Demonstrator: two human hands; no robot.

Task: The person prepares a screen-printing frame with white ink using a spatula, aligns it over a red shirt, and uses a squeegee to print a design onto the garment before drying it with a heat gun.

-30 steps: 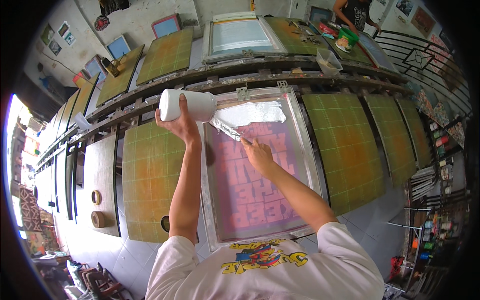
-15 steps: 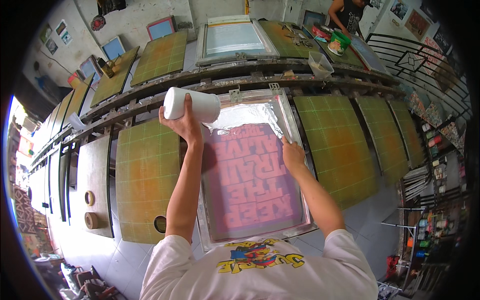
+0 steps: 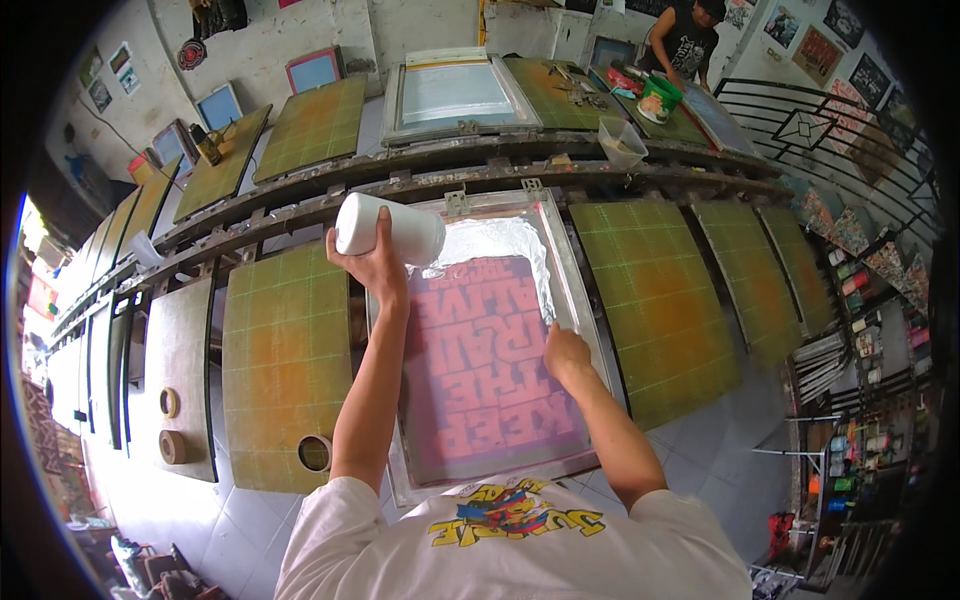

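My left hand (image 3: 374, 264) grips a white plastic tub (image 3: 392, 228), tipped on its side over the upper left of a screen-printing frame (image 3: 575, 262). Thick white ink (image 3: 490, 240) covers the far end of the frame's purple mesh (image 3: 425, 410), which carries pink block lettering. A narrow strip of ink runs down the right side toward me. At its near end is my right hand (image 3: 567, 352), closed around a thin spatula-like tool (image 3: 548, 313), mostly hidden by my fingers. The tub's mouth cannot be seen clearly.
Green-brown printing boards flank the frame, one on the left (image 3: 285, 360) and one on the right (image 3: 655, 310). Tape rolls (image 3: 172, 447) lie on a grey board. A metal rail (image 3: 340, 210) crosses behind. Beyond it stand another screen (image 3: 455, 95), a clear tub (image 3: 621, 142) and a person (image 3: 685, 45).
My right hand has drawn nearer to me along the mesh's right side, lengthening the ink strip. My left hand keeps the tub tipped. The whole view has shifted slightly.
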